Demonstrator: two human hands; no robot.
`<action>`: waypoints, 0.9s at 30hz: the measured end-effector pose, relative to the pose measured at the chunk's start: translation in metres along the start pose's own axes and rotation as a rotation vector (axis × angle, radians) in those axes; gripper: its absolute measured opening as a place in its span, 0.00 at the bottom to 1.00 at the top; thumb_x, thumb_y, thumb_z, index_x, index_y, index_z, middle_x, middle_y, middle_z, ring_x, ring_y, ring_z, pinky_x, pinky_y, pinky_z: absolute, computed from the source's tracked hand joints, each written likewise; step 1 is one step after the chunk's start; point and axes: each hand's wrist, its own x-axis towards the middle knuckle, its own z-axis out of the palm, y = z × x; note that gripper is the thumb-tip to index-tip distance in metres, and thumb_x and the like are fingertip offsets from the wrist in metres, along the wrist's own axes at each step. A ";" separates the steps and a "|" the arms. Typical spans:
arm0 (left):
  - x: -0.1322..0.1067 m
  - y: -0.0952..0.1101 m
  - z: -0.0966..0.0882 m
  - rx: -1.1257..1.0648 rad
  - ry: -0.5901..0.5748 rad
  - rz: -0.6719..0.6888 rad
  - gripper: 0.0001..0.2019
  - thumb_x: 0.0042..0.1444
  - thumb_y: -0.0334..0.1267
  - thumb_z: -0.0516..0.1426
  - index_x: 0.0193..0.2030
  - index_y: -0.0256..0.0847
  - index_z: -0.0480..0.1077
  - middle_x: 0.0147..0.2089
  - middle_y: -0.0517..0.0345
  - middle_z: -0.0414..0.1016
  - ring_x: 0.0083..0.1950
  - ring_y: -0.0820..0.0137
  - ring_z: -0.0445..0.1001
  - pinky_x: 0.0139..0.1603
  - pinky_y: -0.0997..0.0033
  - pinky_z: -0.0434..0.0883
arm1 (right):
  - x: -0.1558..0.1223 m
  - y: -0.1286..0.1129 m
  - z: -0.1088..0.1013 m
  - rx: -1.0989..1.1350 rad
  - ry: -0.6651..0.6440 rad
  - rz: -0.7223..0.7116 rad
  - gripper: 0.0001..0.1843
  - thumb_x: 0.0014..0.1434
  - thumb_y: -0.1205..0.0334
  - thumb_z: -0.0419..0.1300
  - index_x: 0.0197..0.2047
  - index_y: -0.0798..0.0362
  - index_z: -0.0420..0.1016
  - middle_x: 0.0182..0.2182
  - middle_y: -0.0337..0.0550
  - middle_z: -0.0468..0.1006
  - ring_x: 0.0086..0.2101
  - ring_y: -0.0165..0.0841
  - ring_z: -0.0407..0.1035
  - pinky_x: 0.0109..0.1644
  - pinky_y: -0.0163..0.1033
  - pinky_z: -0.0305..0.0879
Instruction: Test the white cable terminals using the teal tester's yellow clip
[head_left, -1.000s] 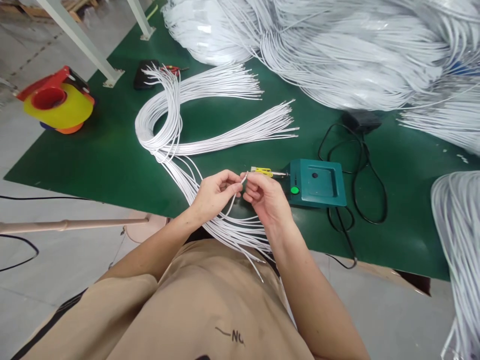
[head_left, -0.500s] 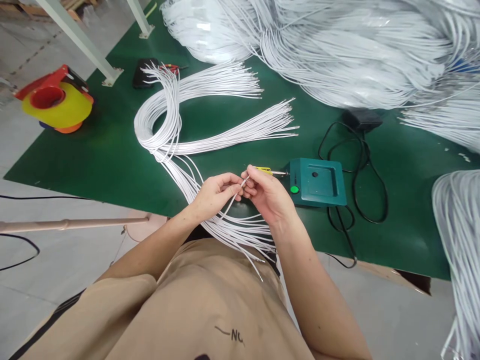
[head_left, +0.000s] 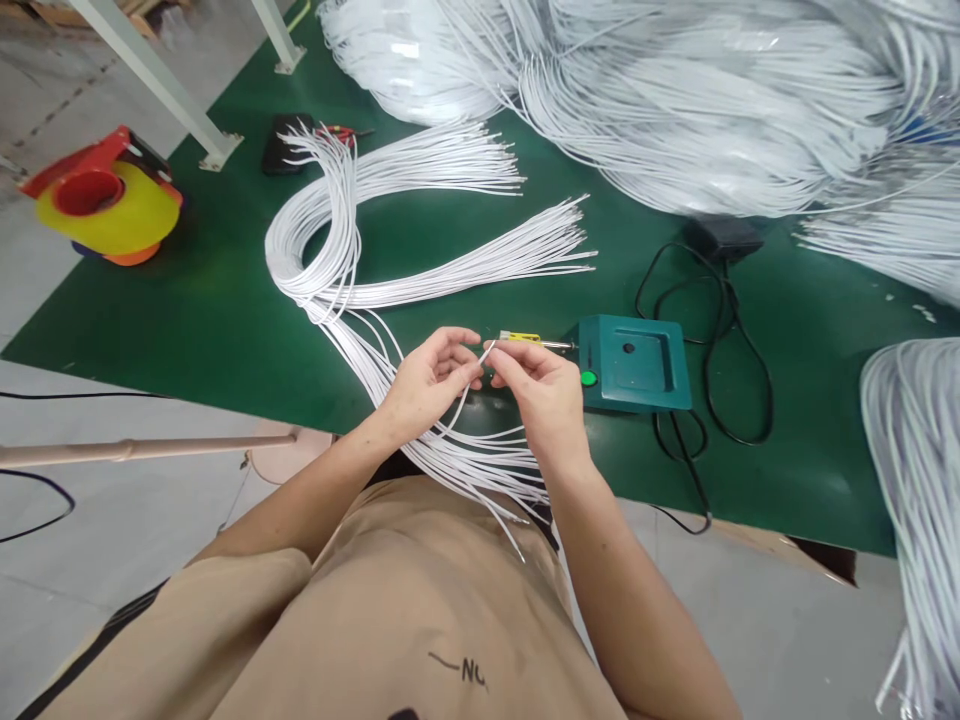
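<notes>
In front of my body, my left hand [head_left: 433,385] holds a single white cable [head_left: 460,405] between thumb and fingers, its other fingers loosely curled. My right hand [head_left: 546,395] pinches the same cable close to its end, which points up between the two hands. The fingertips of both hands are nearly touching. Below them, a fan of loose white cables [head_left: 480,465] runs over the table's front edge toward my lap. Just beyond my right fingers are a yellow piece [head_left: 517,337] and a metal shaft [head_left: 556,345], at the left side of a teal device [head_left: 634,362] with a green button.
A looped bundle of white cables [head_left: 289,245] lies on the green table [head_left: 187,300]. Larger cable heaps [head_left: 697,110] fill the back, and another bundle [head_left: 911,450] hangs at right. A black adapter [head_left: 724,238], red-handled tool [head_left: 341,132] and tape dispenser [head_left: 105,200] also stand about.
My right hand has turned lower and flatter, its fingers now pointing left along the cable end. The fingers of my left hand have spread a little. The view has shifted slightly.
</notes>
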 end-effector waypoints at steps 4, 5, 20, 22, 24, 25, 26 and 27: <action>0.000 0.003 0.000 -0.002 -0.077 0.024 0.22 0.55 0.40 0.61 0.57 0.43 0.67 0.38 0.58 0.70 0.32 0.77 0.73 0.28 0.79 0.68 | 0.001 0.000 0.001 -0.123 0.015 -0.098 0.08 0.51 0.58 0.64 0.30 0.54 0.78 0.27 0.39 0.79 0.26 0.29 0.69 0.35 0.35 0.66; 0.001 0.002 0.000 0.008 -0.097 0.033 0.21 0.56 0.41 0.61 0.57 0.43 0.68 0.38 0.58 0.70 0.32 0.77 0.73 0.29 0.79 0.69 | 0.001 -0.001 0.000 -0.140 0.006 -0.101 0.08 0.51 0.58 0.63 0.29 0.54 0.77 0.26 0.39 0.78 0.26 0.29 0.68 0.34 0.35 0.66; 0.002 -0.002 -0.001 0.132 -0.092 0.097 0.15 0.58 0.39 0.58 0.52 0.40 0.71 0.39 0.55 0.71 0.33 0.75 0.73 0.34 0.77 0.71 | 0.010 0.000 -0.013 -0.178 -0.048 0.081 0.06 0.48 0.61 0.60 0.25 0.55 0.75 0.22 0.36 0.73 0.22 0.27 0.65 0.30 0.34 0.62; 0.003 -0.003 -0.001 0.129 -0.096 0.082 0.15 0.59 0.39 0.58 0.53 0.41 0.70 0.39 0.56 0.70 0.33 0.76 0.73 0.34 0.77 0.71 | 0.010 -0.002 -0.014 -0.227 -0.039 0.013 0.09 0.52 0.58 0.60 0.32 0.54 0.77 0.27 0.37 0.76 0.25 0.28 0.66 0.33 0.35 0.64; 0.004 -0.002 -0.001 0.120 -0.095 0.074 0.15 0.59 0.39 0.58 0.53 0.41 0.70 0.39 0.57 0.69 0.33 0.76 0.73 0.33 0.78 0.70 | 0.009 -0.002 -0.014 -0.327 -0.052 -0.109 0.12 0.55 0.56 0.60 0.38 0.53 0.77 0.31 0.38 0.78 0.28 0.29 0.68 0.36 0.36 0.65; 0.004 -0.002 0.000 0.106 -0.096 0.068 0.15 0.59 0.38 0.58 0.53 0.41 0.69 0.38 0.57 0.69 0.33 0.76 0.73 0.33 0.78 0.70 | 0.008 -0.001 -0.013 -0.400 -0.066 -0.175 0.10 0.56 0.56 0.60 0.38 0.53 0.77 0.31 0.39 0.78 0.29 0.29 0.68 0.37 0.36 0.64; 0.005 -0.001 0.000 0.081 -0.104 0.053 0.16 0.58 0.38 0.58 0.53 0.41 0.69 0.38 0.57 0.69 0.33 0.76 0.73 0.32 0.78 0.69 | 0.008 0.001 -0.012 -0.483 -0.074 -0.242 0.09 0.58 0.57 0.59 0.36 0.53 0.76 0.30 0.39 0.78 0.29 0.30 0.68 0.37 0.36 0.64; 0.006 0.001 0.000 0.039 -0.120 0.029 0.17 0.58 0.38 0.59 0.54 0.41 0.69 0.37 0.58 0.69 0.32 0.76 0.73 0.31 0.78 0.68 | 0.008 0.004 -0.012 -0.576 -0.076 -0.317 0.08 0.60 0.60 0.57 0.33 0.53 0.75 0.29 0.40 0.77 0.29 0.30 0.68 0.38 0.36 0.63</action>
